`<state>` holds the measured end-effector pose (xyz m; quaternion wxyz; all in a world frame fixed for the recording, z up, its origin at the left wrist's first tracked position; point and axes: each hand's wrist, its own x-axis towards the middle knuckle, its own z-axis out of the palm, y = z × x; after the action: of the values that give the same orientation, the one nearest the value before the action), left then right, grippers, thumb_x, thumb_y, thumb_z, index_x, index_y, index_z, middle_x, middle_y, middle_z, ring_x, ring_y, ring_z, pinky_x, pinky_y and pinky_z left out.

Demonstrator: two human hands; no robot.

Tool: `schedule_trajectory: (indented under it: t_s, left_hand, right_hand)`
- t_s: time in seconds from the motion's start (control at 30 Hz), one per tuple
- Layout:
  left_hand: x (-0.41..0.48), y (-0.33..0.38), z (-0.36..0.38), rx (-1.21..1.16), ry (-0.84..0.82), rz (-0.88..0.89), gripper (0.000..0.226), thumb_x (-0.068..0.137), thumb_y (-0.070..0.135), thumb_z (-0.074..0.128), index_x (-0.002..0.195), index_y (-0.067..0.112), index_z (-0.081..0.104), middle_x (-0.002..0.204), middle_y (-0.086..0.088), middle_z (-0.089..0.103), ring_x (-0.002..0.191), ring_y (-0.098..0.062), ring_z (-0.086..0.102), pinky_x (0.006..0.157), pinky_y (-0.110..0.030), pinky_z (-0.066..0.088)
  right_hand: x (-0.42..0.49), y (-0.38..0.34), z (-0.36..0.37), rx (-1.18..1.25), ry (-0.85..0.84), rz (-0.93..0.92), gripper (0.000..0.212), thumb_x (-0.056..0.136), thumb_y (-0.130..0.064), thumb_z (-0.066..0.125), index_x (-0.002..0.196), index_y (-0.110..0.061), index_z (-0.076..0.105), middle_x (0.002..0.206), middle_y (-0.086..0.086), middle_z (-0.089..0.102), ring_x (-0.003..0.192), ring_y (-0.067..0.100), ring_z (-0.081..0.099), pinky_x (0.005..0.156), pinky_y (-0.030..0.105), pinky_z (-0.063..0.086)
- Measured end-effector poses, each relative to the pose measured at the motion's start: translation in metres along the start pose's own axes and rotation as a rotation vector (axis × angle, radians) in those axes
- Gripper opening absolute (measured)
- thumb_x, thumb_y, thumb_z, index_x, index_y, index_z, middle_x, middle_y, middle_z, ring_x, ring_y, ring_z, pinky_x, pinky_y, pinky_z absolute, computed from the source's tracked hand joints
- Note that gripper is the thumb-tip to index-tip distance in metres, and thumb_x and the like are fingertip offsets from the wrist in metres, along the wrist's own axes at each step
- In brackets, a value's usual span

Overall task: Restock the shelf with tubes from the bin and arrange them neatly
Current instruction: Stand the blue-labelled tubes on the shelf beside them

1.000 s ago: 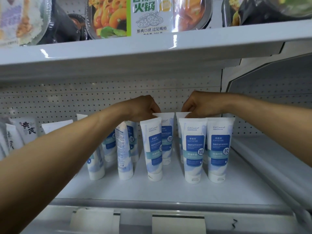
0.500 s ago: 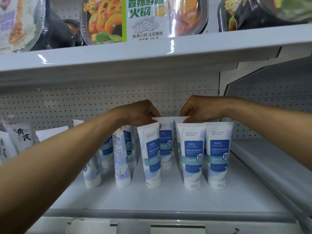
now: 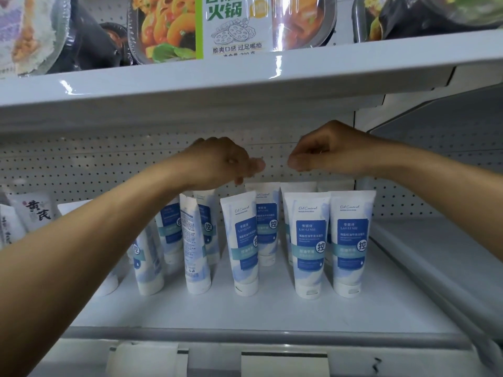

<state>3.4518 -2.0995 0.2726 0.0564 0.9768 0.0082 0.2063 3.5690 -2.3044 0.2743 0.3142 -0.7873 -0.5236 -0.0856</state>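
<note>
Left hand [image 3: 221, 161] and right hand [image 3: 328, 151] hover with fingers curled, gripping nothing, just above white-blue "LAO LI SHI / Oil Control" tubes [image 3: 310, 243] standing upright, caps down, in rows on white shelf [image 3: 272, 311], left forearm [image 3: 81, 254] hiding some; pegboard [image 3: 81, 164] behind, hot-pot trays [image 3: 231, 23] above.

I'm seeing white pegboard back panel [image 3: 81, 164] at nine o'clock, upper shelf board [image 3: 245, 77] at twelve, glare streaking its edge.
</note>
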Motion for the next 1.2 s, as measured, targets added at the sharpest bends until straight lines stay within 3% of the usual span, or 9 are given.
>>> schedule_trajectory:
  t_s: [0.1, 0.17, 0.3, 0.47, 0.57, 0.63, 0.77, 1.2]
  left_hand:
    - [-0.013, 0.009, 0.000, 0.316, -0.113, -0.057, 0.077, 0.069, 0.088, 0.030, 0.086, 0.027, 0.072, 0.089, 0.014, 0.071, 0.083, -0.007, 0.062, 0.091, -0.034, 0.043]
    - [-0.016, 0.011, 0.004, 0.380, -0.183, -0.069, 0.080, 0.061, 0.091, 0.037, 0.089, 0.026, 0.074, 0.088, 0.010, 0.072, 0.079, -0.008, 0.063, 0.080, -0.031, 0.044]
    - [-0.016, 0.007, 0.014, 0.200, -0.194, -0.066, 0.049, 0.072, 0.063, 0.070, 0.101, 0.024, 0.074, 0.092, 0.011, 0.074, 0.077, -0.003, 0.064, 0.069, -0.021, 0.050]
    - [-0.015, 0.010, 0.018, 0.059, -0.189, 0.011, 0.027, 0.075, 0.052, 0.074, 0.087, 0.028, 0.071, 0.083, 0.014, 0.072, 0.071, 0.001, 0.063, 0.059, -0.018, 0.044]
    - [-0.014, 0.014, 0.020, -0.006, -0.196, 0.031, 0.026, 0.075, 0.051, 0.074, 0.083, 0.026, 0.072, 0.082, 0.014, 0.073, 0.073, 0.000, 0.065, 0.064, -0.022, 0.050]
    - [-0.013, 0.016, 0.019, -0.046, -0.222, 0.029, 0.027, 0.076, 0.050, 0.075, 0.086, 0.025, 0.074, 0.085, 0.012, 0.075, 0.079, -0.005, 0.068, 0.075, -0.030, 0.056]
    - [-0.012, 0.018, 0.018, -0.072, -0.267, 0.043, 0.029, 0.076, 0.050, 0.074, 0.086, 0.023, 0.074, 0.087, 0.012, 0.075, 0.083, -0.008, 0.068, 0.086, -0.038, 0.055]
    - [-0.014, 0.016, 0.020, -0.101, -0.268, 0.043, 0.029, 0.075, 0.049, 0.075, 0.086, 0.023, 0.074, 0.085, 0.013, 0.075, 0.079, -0.007, 0.069, 0.084, -0.040, 0.057]
  right_hand:
    - [-0.010, -0.017, 0.002, -0.081, -0.172, 0.019, 0.048, 0.073, -0.058, 0.061, 0.095, -0.017, 0.074, 0.091, -0.006, 0.075, 0.084, 0.007, 0.069, 0.081, 0.021, 0.053]
    - [-0.015, -0.025, 0.007, -0.168, -0.300, 0.055, 0.048, 0.071, -0.061, 0.062, 0.099, -0.023, 0.074, 0.093, -0.012, 0.075, 0.083, 0.001, 0.069, 0.079, 0.021, 0.053]
    - [-0.019, -0.027, 0.016, -0.216, -0.387, 0.137, 0.028, 0.074, -0.043, 0.076, 0.093, -0.023, 0.072, 0.085, -0.013, 0.075, 0.070, -0.001, 0.069, 0.057, 0.011, 0.053]
    - [-0.022, -0.025, 0.022, -0.222, -0.382, 0.200, 0.021, 0.076, -0.032, 0.079, 0.091, -0.019, 0.071, 0.080, -0.010, 0.075, 0.064, 0.001, 0.070, 0.050, 0.013, 0.052]
    - [-0.023, -0.025, 0.022, -0.213, -0.369, 0.208, 0.021, 0.076, -0.031, 0.079, 0.090, -0.018, 0.071, 0.079, -0.010, 0.075, 0.064, 0.002, 0.070, 0.052, 0.015, 0.054]
    - [-0.023, -0.025, 0.022, -0.211, -0.369, 0.210, 0.021, 0.076, -0.031, 0.079, 0.090, -0.018, 0.071, 0.079, -0.011, 0.075, 0.064, 0.003, 0.070, 0.053, 0.016, 0.054]
    - [-0.024, -0.025, 0.023, -0.202, -0.352, 0.186, 0.021, 0.077, -0.031, 0.079, 0.090, -0.016, 0.071, 0.080, -0.008, 0.075, 0.062, 0.000, 0.068, 0.050, 0.012, 0.051]
    - [-0.022, -0.023, 0.023, -0.233, -0.369, 0.150, 0.024, 0.077, -0.033, 0.078, 0.091, -0.015, 0.072, 0.085, -0.004, 0.076, 0.070, 0.009, 0.071, 0.062, 0.025, 0.058]
